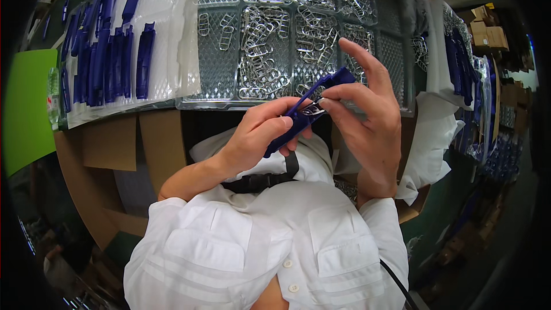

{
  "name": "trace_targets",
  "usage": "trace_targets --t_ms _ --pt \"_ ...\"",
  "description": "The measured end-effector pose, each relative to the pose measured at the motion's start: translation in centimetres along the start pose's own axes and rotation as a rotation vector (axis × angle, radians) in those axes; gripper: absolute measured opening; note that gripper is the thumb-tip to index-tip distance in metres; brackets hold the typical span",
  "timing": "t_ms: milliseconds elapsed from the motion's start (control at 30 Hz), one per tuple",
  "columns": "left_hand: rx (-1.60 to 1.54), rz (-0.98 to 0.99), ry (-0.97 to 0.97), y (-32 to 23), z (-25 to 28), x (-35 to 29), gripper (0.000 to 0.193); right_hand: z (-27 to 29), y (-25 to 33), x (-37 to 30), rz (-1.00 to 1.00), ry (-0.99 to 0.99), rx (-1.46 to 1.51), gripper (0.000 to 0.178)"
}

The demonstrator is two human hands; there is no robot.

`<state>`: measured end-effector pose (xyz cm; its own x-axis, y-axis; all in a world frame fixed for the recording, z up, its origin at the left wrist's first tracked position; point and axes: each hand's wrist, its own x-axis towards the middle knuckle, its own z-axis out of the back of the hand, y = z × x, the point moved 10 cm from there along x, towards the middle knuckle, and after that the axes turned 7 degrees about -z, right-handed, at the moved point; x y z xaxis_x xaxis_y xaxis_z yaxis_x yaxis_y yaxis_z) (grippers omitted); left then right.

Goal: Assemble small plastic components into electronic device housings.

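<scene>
My left hand (251, 138) is closed around a long dark-blue plastic channel-shaped piece (277, 146), held at a slant in front of my chest. The piece's far end points up and to the right. My right hand (374, 120) pinches a small shiny metal wire clip (313, 109) between thumb and a finger, against the middle of the blue piece. The index finger of that hand stretches up and away. How far the clip sits inside the piece is hidden by my fingers.
Beyond my hands lies a clear compartmented tray (221, 104) with many loose metal clips (258, 69). Several blue pieces (146, 60) rest on white sheeting (166, 80) at left. An open cardboard box (109, 138) stands below the table edge; more blue pieces (459, 63) are at right.
</scene>
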<state>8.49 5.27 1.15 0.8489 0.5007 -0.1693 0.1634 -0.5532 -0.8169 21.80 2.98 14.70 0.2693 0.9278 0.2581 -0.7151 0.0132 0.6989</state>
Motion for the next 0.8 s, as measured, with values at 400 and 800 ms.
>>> trace_targets --t_ms 400,800 --pt "0.162 -0.076 -0.011 0.5 -0.2 0.5 0.032 -2.6 -1.3 -1.2 0.013 0.02 -0.023 0.02" --pt "0.381 -0.252 -0.072 -1.1 -0.3 1.6 0.02 -3.1 -6.8 -2.5 -0.351 -0.007 0.383 0.037"
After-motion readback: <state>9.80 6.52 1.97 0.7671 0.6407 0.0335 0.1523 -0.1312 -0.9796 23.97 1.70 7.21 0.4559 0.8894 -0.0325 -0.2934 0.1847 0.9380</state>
